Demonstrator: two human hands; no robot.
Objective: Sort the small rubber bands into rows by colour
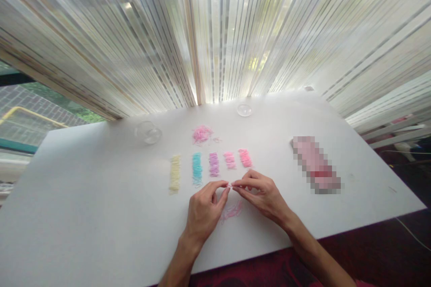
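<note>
My left hand (206, 204) and my right hand (261, 190) meet fingertip to fingertip over the table. Both are closed in a pinch on a tiny pink band (230, 184), too small to make out well. Below my fingers lies a loose cluster of pink and lilac bands (232, 211), partly hidden by my hands. Just beyond them, thin bands lie in columns: pale yellow (174, 174), turquoise (197, 169), purple (213, 164), light pink (230, 160) and bright pink (245, 158). Behind the columns sits a pink heap (202, 134) of the same bands.
The white table (101, 215) reaches back to vertical blinds (215, 31) at a window. A clear round container (148, 132) stands back left, and a small clear dish (244, 110) stands back right. A pixelated pink object (316, 163) lies to the right.
</note>
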